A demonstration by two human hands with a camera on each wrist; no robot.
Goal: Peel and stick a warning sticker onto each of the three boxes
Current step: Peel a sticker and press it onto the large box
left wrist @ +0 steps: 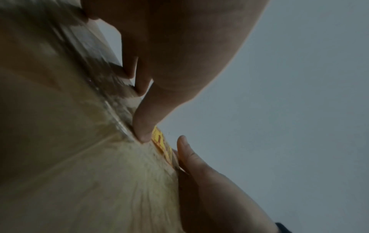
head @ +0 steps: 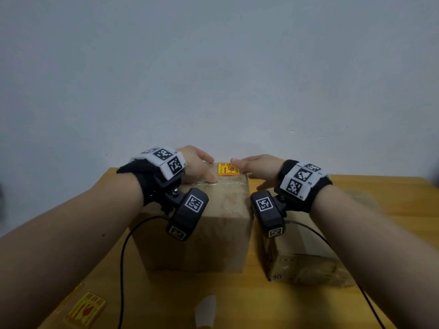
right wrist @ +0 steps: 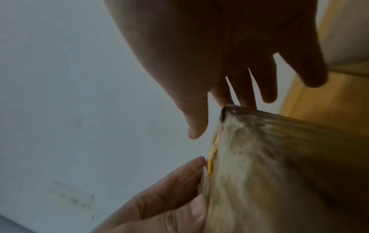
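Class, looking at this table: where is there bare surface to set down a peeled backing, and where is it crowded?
Bare wood lies at the near edge of the table, in front of the tall box and right of the sticker sheet. Crowded: the tall box's top, with the sticker between the left hand and right hand.

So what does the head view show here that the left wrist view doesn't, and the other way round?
Only the head view shows the second, lower cardboard box, the yellow sticker sheet at the near left of the wooden table, and the wrist cameras. Only the left wrist view shows the left hand's fingertips pressing the box top, up close. Both show the tall taped cardboard box, its yellow-and-red warning sticker, the left hand and the right hand.
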